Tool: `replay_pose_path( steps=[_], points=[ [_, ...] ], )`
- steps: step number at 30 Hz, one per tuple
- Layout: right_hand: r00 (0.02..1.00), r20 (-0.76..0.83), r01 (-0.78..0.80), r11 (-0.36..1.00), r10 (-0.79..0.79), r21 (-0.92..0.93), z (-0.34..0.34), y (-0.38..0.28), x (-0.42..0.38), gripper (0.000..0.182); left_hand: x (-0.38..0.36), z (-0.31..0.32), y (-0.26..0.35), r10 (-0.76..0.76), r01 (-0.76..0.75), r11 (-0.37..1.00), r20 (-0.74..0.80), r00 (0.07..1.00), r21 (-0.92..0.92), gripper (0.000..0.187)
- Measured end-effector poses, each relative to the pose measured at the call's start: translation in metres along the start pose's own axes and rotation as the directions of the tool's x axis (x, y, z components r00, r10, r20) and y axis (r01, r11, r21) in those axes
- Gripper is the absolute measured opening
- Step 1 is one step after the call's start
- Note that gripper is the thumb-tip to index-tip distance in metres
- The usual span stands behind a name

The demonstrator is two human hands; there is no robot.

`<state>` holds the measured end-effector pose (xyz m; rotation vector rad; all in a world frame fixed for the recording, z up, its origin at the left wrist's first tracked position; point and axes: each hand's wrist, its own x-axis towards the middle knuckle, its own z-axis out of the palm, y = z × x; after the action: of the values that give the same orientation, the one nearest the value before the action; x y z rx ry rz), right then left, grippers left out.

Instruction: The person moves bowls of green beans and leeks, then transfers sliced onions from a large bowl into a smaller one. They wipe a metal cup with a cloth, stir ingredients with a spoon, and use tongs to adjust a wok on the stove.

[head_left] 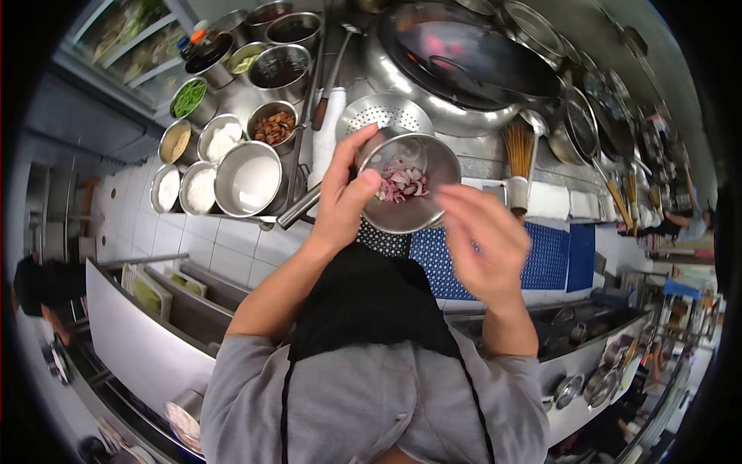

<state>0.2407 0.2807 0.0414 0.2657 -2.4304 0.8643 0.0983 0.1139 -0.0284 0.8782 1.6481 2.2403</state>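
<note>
My left hand (pixel 345 191) grips the rim of a small steel bowl (pixel 427 209), thumb over the edge, holding it up in front of my chest. Inside the bowl lie chopped pink and white pieces (pixel 402 184). My right hand (pixel 483 236) hovers just right of and below the bowl, fingers spread and blurred, holding nothing. Behind the bowl a perforated steel strainer (pixel 384 114) rests on the counter.
A large wok (pixel 471 58) sits at the top. Several steel containers of seasonings and ingredients (pixel 232 147) stand at upper left. A bamboo brush (pixel 519 158), ladles and folded white cloths (pixel 549 199) lie right. Blue mats (pixel 553 259) and open drawers (pixel 170 290) are below.
</note>
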Motion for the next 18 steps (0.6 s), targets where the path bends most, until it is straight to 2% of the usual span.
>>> replay_pose_path(
  steps=[2, 4, 6, 8, 10, 11, 14, 15, 18],
  points=[
    [1.000, 0.015, 0.002, 0.964, 0.002, -0.267, 0.021, -0.012, 0.022, 0.031, 0.000, 0.009, -0.010, -0.022, 0.024, 0.999, 0.078, 0.997, -0.025, 0.066],
    [0.973, 0.146, -0.093, 0.879, 0.181, -0.468, 0.039, -0.002, 0.031, 0.030, -0.004, 0.018, -0.014, 0.056, -0.062, 0.997, 0.139, 0.989, 0.040, 0.070],
    [0.985, 0.162, 0.013, 0.921, 0.055, -0.390, 0.060, 0.009, 0.030, 0.025, -0.002, 0.020, -0.014, 0.039, -0.038, 0.999, 0.092, 0.995, -0.010, 0.073],
    [0.951, 0.279, -0.061, 0.964, 0.135, -0.258, 0.073, 0.007, 0.020, 0.023, -0.004, 0.008, -0.011, 0.028, -0.025, 0.999, 0.163, 0.986, -0.020, 0.070],
    [0.958, 0.267, -0.011, 0.940, 0.108, -0.342, 0.071, -0.001, 0.020, 0.023, -0.007, 0.002, -0.010, -0.014, 0.009, 1.000, 0.178, 0.984, 0.030, 0.068],
    [0.979, 0.173, -0.019, 0.902, 0.103, -0.431, 0.070, -0.005, 0.020, 0.024, -0.005, -0.001, -0.010, -0.043, 0.036, 0.999, 0.197, 0.979, 0.041, 0.067],
    [0.980, 0.006, -0.163, 0.808, 0.201, -0.566, 0.079, -0.007, 0.022, 0.021, -0.004, -0.003, -0.010, -0.068, 0.071, 0.997, 0.188, 0.980, -0.009, 0.065],
    [0.976, -0.002, -0.170, 0.757, 0.217, -0.631, 0.084, -0.008, 0.020, 0.022, -0.003, -0.003, -0.011, -0.068, 0.071, 0.997, 0.196, 0.978, -0.011, 0.064],
    [0.904, 0.142, -0.246, 0.764, 0.402, -0.597, 0.091, 0.000, 0.008, 0.024, -0.003, -0.001, -0.022, -0.075, 0.081, 0.997, 0.240, 0.968, -0.016, 0.074]
  ],
)
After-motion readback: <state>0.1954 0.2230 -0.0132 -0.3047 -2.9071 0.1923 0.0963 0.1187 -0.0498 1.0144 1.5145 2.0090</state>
